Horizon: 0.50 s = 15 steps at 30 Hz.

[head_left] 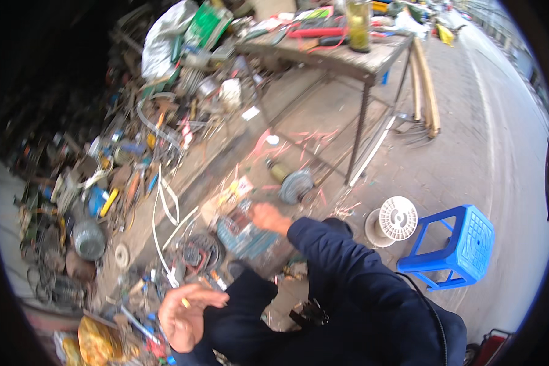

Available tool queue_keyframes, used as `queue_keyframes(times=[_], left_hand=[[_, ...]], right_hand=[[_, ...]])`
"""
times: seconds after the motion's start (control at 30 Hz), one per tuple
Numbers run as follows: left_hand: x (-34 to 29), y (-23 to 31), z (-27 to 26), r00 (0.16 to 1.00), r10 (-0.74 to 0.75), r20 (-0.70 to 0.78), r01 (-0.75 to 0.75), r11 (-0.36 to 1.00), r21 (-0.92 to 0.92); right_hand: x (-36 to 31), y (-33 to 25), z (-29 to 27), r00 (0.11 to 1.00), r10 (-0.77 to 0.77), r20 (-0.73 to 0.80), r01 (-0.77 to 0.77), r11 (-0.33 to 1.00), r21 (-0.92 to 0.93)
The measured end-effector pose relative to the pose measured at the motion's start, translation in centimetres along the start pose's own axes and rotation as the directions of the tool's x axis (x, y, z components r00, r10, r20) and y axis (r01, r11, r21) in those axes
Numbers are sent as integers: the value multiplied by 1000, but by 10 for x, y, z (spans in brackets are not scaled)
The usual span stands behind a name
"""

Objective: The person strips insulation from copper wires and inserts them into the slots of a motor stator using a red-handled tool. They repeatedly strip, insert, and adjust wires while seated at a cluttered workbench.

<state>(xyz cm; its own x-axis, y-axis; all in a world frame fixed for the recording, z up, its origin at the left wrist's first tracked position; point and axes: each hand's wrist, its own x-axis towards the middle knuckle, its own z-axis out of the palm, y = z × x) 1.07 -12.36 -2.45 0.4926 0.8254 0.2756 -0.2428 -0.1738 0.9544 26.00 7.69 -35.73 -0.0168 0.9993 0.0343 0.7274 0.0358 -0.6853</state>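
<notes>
Over the near edge of a blue-grey ribbed metal casing [253, 244], which looks like a motor housing, is my right hand [271, 218]. Its fingers are curled closed at the casing's upper end; what they grip is too small and blurred to make out. My left hand [186, 316] is raised at the lower left, with a ring on one finger, its fingers stretched out and nothing in it. Just beyond the right hand lies a part with a yellowish cylinder and a round grey end [296, 185]. Left of the casing sits a dark round part [202, 251].
A worktable [372, 58] with tools and a jar [359, 27] stands ahead. Scrap heaps [116, 158] cover the left side. To the right are a white spool [398, 217] and a blue plastic stool [454, 247]. Wooden strips [427, 91] lean on the table.
</notes>
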Motion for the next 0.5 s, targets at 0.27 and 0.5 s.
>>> queue_keyframes(times=[0.27, 0.5], left_hand=[[58, -25, 29, 778, -92, 621, 443, 782, -439], [65, -24, 57, 621, 251, 742, 572, 502, -649]], right_hand=[[-27, -25, -40, 993, 92, 70, -100, 988, 117], [-20, 21, -27, 947, -225, 230, 313, 804, -505]])
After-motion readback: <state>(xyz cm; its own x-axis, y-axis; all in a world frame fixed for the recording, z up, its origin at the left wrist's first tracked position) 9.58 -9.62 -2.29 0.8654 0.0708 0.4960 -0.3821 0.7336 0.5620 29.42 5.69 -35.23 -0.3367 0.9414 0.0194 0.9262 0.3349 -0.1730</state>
